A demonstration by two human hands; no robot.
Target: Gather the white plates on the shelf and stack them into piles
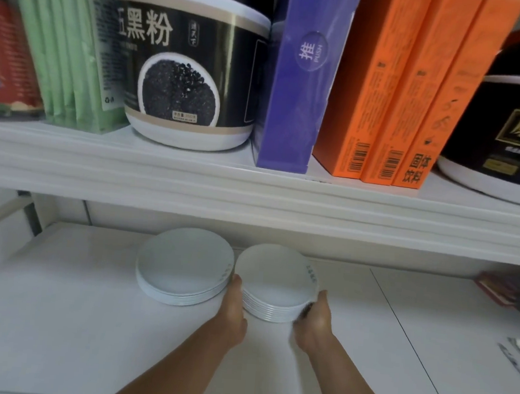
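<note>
the wide white lower shelf (pixel 87 323) carries everything that matters here, sitting under a thick white upper shelf board (pixel 253 190) loaded with jars and boxes. on it, two piles of round white plates: the broader, flatter left pile (pixel 184 268) and, just beside it, the taller right pile of smaller round white plates (pixel 277 279), their rims nearly touching.

both hands are on that right pile. the left hand (pixel 233 306) is pressed up against its left edge, squeezed into the narrow gap between the two piles; the right hand (pixel 312 322) cups the right edge. looks like a squaring-up or a shift of the pile.

to do it well, i'd say: keep the squeeze even from both sides, low on the pile so the bottom plates move with the top ones, and slide rather than lift. watch that left pile, a nudge from the knuckles could skew it.

now the fingers. on the left hand they're held together, curled against the stacked rims. on the right they're wrapped round the edge, a touch blurred, so how far spread i cannot tell.
</note>
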